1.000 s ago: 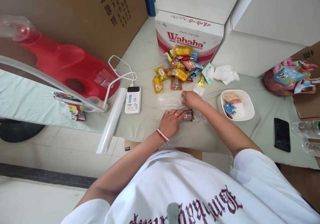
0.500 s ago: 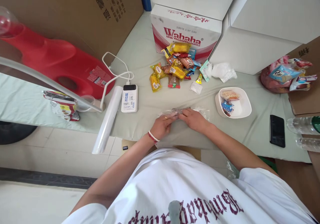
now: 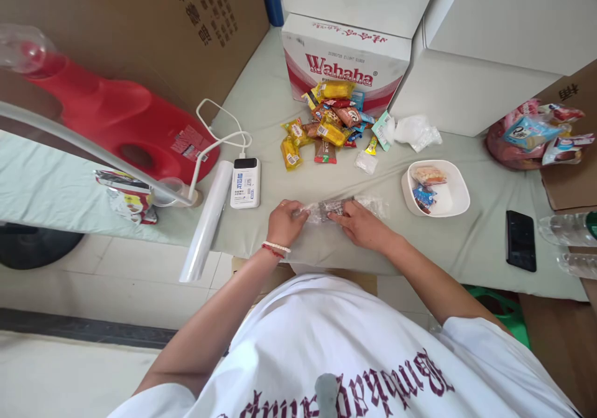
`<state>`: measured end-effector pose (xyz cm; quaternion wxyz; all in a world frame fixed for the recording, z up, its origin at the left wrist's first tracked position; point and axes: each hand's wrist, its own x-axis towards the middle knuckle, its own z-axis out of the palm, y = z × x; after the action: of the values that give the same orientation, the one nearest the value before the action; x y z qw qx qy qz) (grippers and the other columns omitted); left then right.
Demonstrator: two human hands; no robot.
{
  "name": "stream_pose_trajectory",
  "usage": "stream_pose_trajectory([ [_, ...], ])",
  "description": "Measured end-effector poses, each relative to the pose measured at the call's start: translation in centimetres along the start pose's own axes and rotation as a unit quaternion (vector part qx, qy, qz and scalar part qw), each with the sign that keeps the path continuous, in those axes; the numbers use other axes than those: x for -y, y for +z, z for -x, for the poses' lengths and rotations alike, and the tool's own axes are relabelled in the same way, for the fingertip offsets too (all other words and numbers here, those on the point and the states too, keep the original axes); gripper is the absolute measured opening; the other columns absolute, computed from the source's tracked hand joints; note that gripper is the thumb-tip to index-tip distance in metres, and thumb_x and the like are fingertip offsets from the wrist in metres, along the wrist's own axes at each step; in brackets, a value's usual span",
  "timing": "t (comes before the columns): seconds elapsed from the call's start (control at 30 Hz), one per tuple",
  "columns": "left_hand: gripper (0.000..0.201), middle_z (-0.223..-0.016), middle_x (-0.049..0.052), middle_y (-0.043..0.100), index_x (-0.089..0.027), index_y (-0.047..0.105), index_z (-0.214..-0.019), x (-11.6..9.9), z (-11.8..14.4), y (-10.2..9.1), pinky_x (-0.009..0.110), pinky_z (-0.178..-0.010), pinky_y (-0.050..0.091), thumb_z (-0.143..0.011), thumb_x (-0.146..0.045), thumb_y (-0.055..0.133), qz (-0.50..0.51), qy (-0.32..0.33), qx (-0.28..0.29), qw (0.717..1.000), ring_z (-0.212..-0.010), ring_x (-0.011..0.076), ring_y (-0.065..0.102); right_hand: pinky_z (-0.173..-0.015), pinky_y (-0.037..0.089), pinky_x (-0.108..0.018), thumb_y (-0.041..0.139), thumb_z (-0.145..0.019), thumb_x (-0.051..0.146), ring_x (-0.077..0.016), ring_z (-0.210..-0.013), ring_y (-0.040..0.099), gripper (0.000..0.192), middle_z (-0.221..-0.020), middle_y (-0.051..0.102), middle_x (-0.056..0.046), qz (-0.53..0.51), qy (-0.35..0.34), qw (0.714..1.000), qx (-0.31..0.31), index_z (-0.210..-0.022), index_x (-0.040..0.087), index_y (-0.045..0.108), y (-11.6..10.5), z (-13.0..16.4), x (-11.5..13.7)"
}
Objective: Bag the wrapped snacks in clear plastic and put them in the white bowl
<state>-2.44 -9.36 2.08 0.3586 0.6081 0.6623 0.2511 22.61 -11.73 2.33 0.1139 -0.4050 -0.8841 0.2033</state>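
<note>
Head view
Snack [image 3: 330, 207]: dark packet wrapped in clear film [image 3: 373, 205], lying on the table [image 3: 326, 244] near its front edge, between both hands.
Left hand [image 3: 284, 222]: fingers closed on the film's left end.
Right hand [image 3: 361, 224]: fingers pinching the wrapped snack's right side.
Bowl [image 3: 454, 203]: just right of the film.
Snack pile [image 3: 329, 125]: behind the hands.
Power bank [image 3: 245, 183]: left of the left hand.

Storeroom-like room: stacked cartons [image 3: 347, 63] around a cloth-covered table [image 3: 261, 113].
</note>
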Motion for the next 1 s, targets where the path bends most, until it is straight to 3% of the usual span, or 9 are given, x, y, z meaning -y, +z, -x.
stream_pose_trajectory([
  [0.1,0.028,-0.064,0.000,0.066,-0.020,0.071,-0.079,-2.1,0.5,0.6,0.030,-0.061,0.049,-0.078,-0.047,0.073,0.154,-0.058,0.045,0.985,-0.060,0.0178,0.063,-0.094,0.050,-0.045,0.049,-0.100,0.017,-0.0274,-0.098,0.048,0.047,-0.106,0.057,-0.013,0.006,-0.003,1.000,-0.023,-0.147,0.019,0.059,0.7,0.6,0.3],
  [0.23,0.027,-0.079,0.005,0.075,-0.016,0.076,-0.093,-4.7,-0.4,3.4,0.028,-0.057,0.047,-0.087,-0.038,0.061,0.255,-0.095,0.099,0.957,-0.064,0.0179,0.067,-0.105,0.049,-0.053,0.050,-0.099,0.015,-0.0309,-0.118,0.048,0.042,-0.129,0.059,-0.018,-0.012,0.004,0.998,-0.068,-0.138,0.016,0.064,2.2,1.5,1.1],
  [0.33,0.029,-0.098,0.008,0.078,-0.019,0.079,-0.102,-5.2,-1.0,5.5,0.032,-0.075,0.054,-0.091,-0.025,0.054,0.139,-0.008,0.085,0.987,-0.086,0.0217,0.072,-0.108,0.048,-0.053,0.050,-0.100,0.019,-0.0303,-0.126,0.051,0.030,-0.136,0.060,-0.017,-0.065,0.011,0.994,-0.088,-0.122,0.017,0.071,2.9,2.5,1.7],
  [0.4,0.031,-0.106,0.010,0.076,-0.021,0.081,-0.109,-5.0,-0.9,6.4,0.035,-0.083,0.053,-0.093,-0.024,0.054,0.010,0.070,0.054,0.996,-0.096,0.0248,0.070,-0.099,0.053,-0.045,0.050,-0.103,0.027,-0.0252,-0.108,0.060,0.025,-0.116,0.069,-0.012,-0.133,0.031,0.986,-0.093,-0.104,0.020,0.073,2.6,3.1,1.9],
  [0.5,0.032,-0.104,0.012,0.073,-0.025,0.079,-0.118,-4.7,-0.3,7.0,0.038,-0.077,0.051,-0.098,-0.029,0.054,-0.139,0.120,0.023,0.983,-0.095,0.0283,0.067,-0.076,0.050,-0.032,0.042,-0.108,0.041,-0.0180,-0.074,0.057,0.041,-0.078,0.063,-0.003,-0.168,0.194,0.940,-0.225,-0.079,0.022,0.063,1.0,2.9,1.2],
  [0.6,0.029,-0.095,0.012,0.071,-0.028,0.080,-0.113,-4.8,0.2,7.3,0.040,-0.078,0.048,-0.099,-0.030,0.054,-0.211,0.147,-0.002,0.966,-0.099,0.0309,0.063,-0.082,0.047,-0.034,0.043,-0.106,0.047,-0.0207,-0.082,0.057,0.037,-0.088,0.064,-0.006,-0.073,0.365,0.862,-0.345,-0.088,0.021,0.062,-0.9,1.4,-0.7],
  [0.73,0.019,-0.120,0.013,0.071,-0.027,0.080,-0.099,-4.6,0.3,7.5,0.050,-0.098,0.045,-0.095,-0.025,0.061,-0.226,0.200,-0.068,0.951,-0.123,0.0340,0.058,-0.088,0.046,-0.038,0.059,-0.097,0.049,-0.0295,-0.102,0.059,0.037,-0.110,0.067,-0.015,-0.026,0.421,0.895,-0.143,-0.118,0.018,0.065,-1.8,0.2,-2.4],
  [0.83,0.024,-0.144,0.009,0.065,-0.025,0.078,-0.104,-4.0,-0.1,7.9,0.049,-0.112,0.038,-0.095,-0.016,0.058,-0.200,0.261,-0.055,0.943,-0.135,0.0283,0.056,-0.089,0.045,-0.037,0.058,-0.097,0.038,-0.0295,-0.104,0.059,0.024,-0.107,0.067,-0.014,-0.007,0.398,0.917,-0.024,-0.107,0.020,0.069,-1.4,1.1,-2.2],
  [1.0,0.040,-0.140,0.002,0.071,-0.036,0.073,-0.124,-2.7,-0.3,8.5,0.055,-0.121,0.028,-0.101,-0.014,0.050,-0.193,0.287,-0.003,0.938,-0.137,0.0232,0.057,-0.084,0.045,-0.031,0.054,-0.096,0.028,-0.0228,-0.089,0.063,0.015,-0.099,0.067,-0.009,-0.066,0.400,0.910,-0.085,-0.100,0.020,0.066,-2.0,2.8,-1.7],
])
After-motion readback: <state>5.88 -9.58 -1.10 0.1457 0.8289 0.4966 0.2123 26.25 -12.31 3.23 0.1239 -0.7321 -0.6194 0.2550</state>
